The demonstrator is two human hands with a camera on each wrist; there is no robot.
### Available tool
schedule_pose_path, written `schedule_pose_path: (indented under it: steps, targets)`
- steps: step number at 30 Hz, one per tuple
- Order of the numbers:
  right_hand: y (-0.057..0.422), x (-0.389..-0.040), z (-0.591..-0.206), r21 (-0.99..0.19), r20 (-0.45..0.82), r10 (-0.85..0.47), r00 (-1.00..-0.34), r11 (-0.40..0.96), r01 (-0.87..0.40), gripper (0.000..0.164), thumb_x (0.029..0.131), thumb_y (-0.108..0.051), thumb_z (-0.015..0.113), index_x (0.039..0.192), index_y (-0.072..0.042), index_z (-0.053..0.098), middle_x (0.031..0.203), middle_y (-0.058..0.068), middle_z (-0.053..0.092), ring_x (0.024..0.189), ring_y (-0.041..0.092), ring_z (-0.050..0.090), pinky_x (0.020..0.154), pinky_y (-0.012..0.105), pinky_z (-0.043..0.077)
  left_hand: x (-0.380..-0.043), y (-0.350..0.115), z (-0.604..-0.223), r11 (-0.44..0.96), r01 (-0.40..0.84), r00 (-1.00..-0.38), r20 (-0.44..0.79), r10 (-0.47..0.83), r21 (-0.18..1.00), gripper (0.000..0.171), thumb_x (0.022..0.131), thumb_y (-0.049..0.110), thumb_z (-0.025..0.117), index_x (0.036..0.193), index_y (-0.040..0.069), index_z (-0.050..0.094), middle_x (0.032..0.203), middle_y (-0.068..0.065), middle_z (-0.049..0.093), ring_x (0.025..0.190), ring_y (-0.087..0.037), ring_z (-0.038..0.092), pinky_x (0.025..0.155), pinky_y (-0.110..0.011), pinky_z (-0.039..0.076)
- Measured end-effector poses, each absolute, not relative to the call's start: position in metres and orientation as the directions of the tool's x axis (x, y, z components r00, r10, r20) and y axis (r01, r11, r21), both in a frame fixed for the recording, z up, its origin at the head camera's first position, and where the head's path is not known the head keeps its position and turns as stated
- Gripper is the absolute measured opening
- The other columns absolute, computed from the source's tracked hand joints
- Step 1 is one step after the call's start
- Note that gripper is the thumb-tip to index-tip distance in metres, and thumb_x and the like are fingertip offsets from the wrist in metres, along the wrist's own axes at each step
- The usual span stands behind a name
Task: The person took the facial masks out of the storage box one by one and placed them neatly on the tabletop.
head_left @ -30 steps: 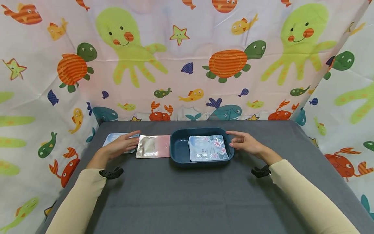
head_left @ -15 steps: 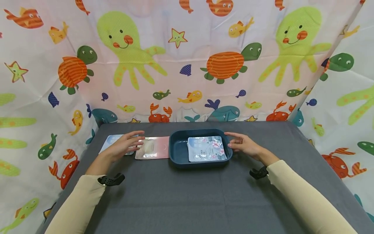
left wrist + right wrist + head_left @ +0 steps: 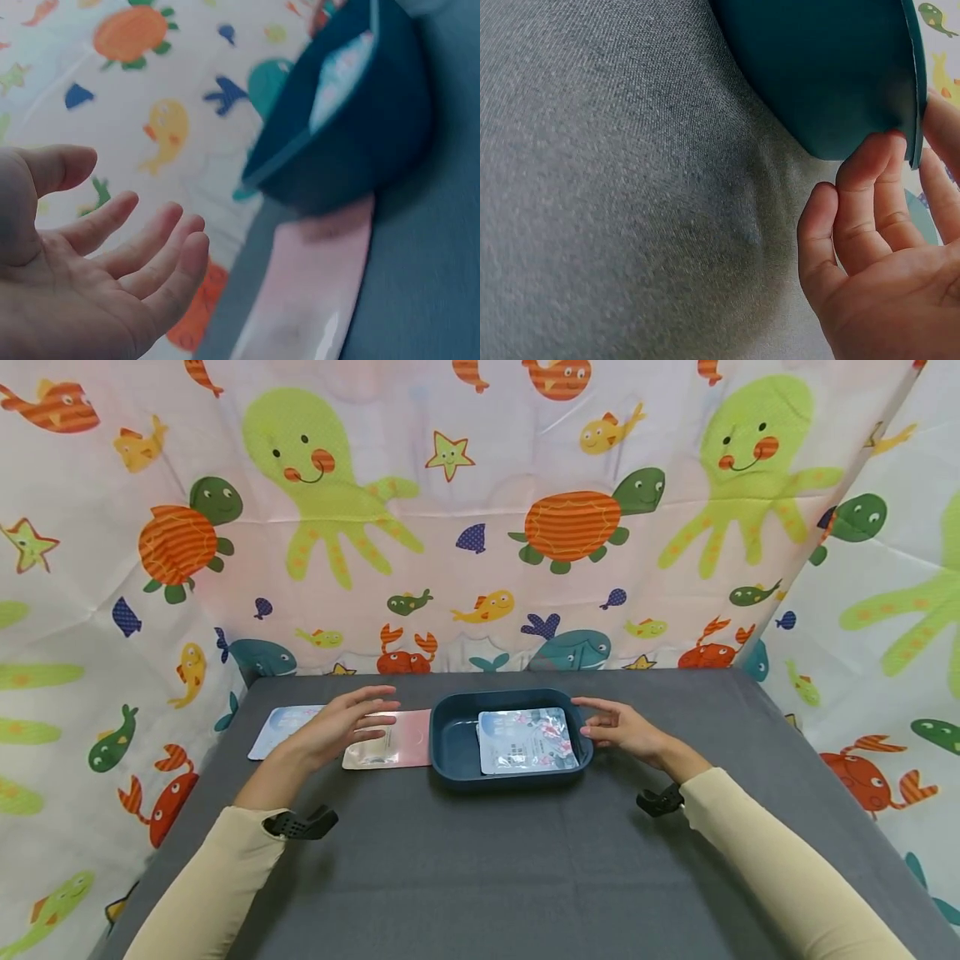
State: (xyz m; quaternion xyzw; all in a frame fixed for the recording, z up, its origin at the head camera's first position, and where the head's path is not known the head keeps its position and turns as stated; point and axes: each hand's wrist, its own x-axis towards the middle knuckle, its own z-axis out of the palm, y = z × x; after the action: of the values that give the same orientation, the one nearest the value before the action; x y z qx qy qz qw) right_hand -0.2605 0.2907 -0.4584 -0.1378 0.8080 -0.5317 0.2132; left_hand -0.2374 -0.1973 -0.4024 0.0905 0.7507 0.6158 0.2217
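A dark blue rectangular box with rounded corners stands on the grey cloth. Inside it lies a light blue floral sachet. My right hand is at the box's right end, fingertips against its outer wall and rim in the right wrist view. Left of the box lies a pink and silver foil sachet, its end right at the box wall. My left hand hovers over that sachet's left part, fingers spread and holding nothing. Farther left a pale blue sachet lies partly hidden behind this hand.
A grey cloth covers the table. Behind it and along both sides hangs a white curtain printed with sea animals. Each wrist wears a black band, such as the left wristband.
My left hand has moved right, from over the pale blue sachet to over the pink and silver one. The right hand stays at the box, and the view has shifted slightly.
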Motion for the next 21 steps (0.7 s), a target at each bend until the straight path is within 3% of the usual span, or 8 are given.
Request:
schedule_pose_path:
  steps: [6,10,14,21]
  targets:
    - [0.289,-0.261,-0.462,-0.917,-0.19,-0.444,-0.876,0.4,-0.004,0.066,0.101,-0.025,0.062,0.159,-0.012,0.032,0.115,0.017,0.064,0.097,0.013,0.063,0.093,0.035,0.056,-0.229,-0.171,-0.398,0.108,-0.139,-0.887,-0.172,0.429,0.984,0.052,0.109,0.028,0.042,0.157,0.009,0.031,0.159,-0.024,0.038,0.145,-0.044,0.04,0.118,-0.052,0.037]
    - [0.289,-0.26,-0.465,-0.919,-0.193,-0.442,-0.876,0.394,0.003,0.065,0.101,-0.024,0.063,0.158,-0.013,0.033,0.11,0.009,0.064,0.095,0.013,0.063,0.09,0.031,0.056,-0.226,-0.15,-0.403,0.079,-0.194,-0.863,-0.208,0.46,0.978,0.05,0.11,0.023,0.04,0.157,0.009,0.031,0.16,-0.025,0.037,0.146,-0.044,0.039,0.117,-0.05,0.039]
    - [0.288,-0.26,-0.467,-0.921,-0.199,-0.454,-0.869,0.391,0.006,0.066,0.101,-0.026,0.063,0.158,-0.014,0.033,0.108,0.004,0.064,0.095,0.013,0.063,0.09,0.031,0.056,-0.224,-0.132,-0.411,0.083,-0.251,-0.836,-0.259,0.484,0.964,0.05,0.11,0.023,0.038,0.158,0.011,0.029,0.162,-0.022,0.034,0.149,-0.042,0.036,0.119,-0.055,0.034]
    - [0.286,-0.26,-0.461,-0.91,-0.195,-0.448,-0.873,0.415,-0.01,0.065,0.101,-0.025,0.062,0.158,-0.012,0.033,0.111,0.011,0.063,0.093,0.012,0.062,0.088,0.031,0.055,-0.229,-0.105,-0.421,0.064,-0.325,-0.806,-0.312,0.504,0.944,0.051,0.111,0.022,0.037,0.159,0.012,0.026,0.165,-0.021,0.027,0.152,-0.041,0.029,0.12,-0.055,0.032]
